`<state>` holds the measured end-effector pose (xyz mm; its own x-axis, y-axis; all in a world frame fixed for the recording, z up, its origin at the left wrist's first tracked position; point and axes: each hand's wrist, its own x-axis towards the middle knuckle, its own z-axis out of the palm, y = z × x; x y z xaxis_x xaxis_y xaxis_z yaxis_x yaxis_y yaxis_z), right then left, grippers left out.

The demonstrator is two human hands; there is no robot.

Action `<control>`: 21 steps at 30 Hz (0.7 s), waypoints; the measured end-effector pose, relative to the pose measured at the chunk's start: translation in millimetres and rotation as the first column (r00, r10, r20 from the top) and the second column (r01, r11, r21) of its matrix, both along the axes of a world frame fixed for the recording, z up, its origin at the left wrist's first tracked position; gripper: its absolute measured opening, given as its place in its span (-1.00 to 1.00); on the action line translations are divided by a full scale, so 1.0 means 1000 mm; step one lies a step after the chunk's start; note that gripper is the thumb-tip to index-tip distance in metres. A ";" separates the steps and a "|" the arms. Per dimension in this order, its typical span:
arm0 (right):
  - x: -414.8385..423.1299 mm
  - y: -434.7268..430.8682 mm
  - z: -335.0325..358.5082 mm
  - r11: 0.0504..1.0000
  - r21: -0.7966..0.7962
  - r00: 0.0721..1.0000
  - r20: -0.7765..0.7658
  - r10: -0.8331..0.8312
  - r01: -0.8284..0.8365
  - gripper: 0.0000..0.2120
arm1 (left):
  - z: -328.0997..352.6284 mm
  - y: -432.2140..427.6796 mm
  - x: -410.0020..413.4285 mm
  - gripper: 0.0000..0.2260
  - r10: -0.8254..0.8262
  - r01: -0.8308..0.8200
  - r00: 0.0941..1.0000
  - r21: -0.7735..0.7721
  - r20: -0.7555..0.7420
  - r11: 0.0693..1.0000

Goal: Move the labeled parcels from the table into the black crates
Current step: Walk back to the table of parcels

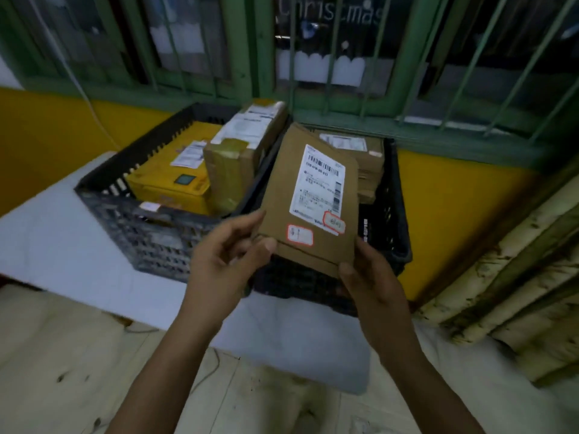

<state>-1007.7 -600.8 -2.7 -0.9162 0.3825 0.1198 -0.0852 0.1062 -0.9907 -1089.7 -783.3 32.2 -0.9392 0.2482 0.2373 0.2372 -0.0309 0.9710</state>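
Left crate [125, 220] & right crate [396, 214] already hold pkgs [169, 180]; my L hand [225, 261] + R hand [372, 277] fingers [266, 245] grip a flat parcel [313, 208] over the right crate, not yet dropped.

Dim, yellowish indoor light falls around my fingers [267, 245]; the windows [454, 32] beyond them are dark. Everything is softly blurred, worst on the desk [47, 239] left of my fingers, and straight lines bow near the edges.

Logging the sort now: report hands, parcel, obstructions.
Left hand and right hand hold brown parcel by its near edge, above right crate. Flat parcels stacked inside. Nothing blocking.
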 end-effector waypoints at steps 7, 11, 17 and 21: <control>-0.076 0.027 0.015 0.739 0.658 0.981 0.006 -0.193 0.141 -0.06 | 0.011 0.099 -0.075 -0.79 -0.075 0.055 0.986 -0.135 -0.150 0.989; -0.105 0.059 0.010 0.712 0.635 0.917 0.013 -0.398 0.300 -0.21 | 0.004 0.145 -0.091 -0.70 -0.328 0.198 0.874 -0.354 -0.359 0.914; -0.104 0.092 0.010 0.527 0.662 0.746 -0.075 -0.661 0.533 -0.51 | -0.048 0.172 -0.176 -0.78 -0.621 0.410 0.784 -0.767 0.019 0.494; -0.105 0.099 0.008 0.528 0.607 0.694 -0.054 -0.718 0.594 -0.51 | -0.090 0.197 -0.203 -0.75 -0.761 0.376 0.623 -0.922 0.180 0.090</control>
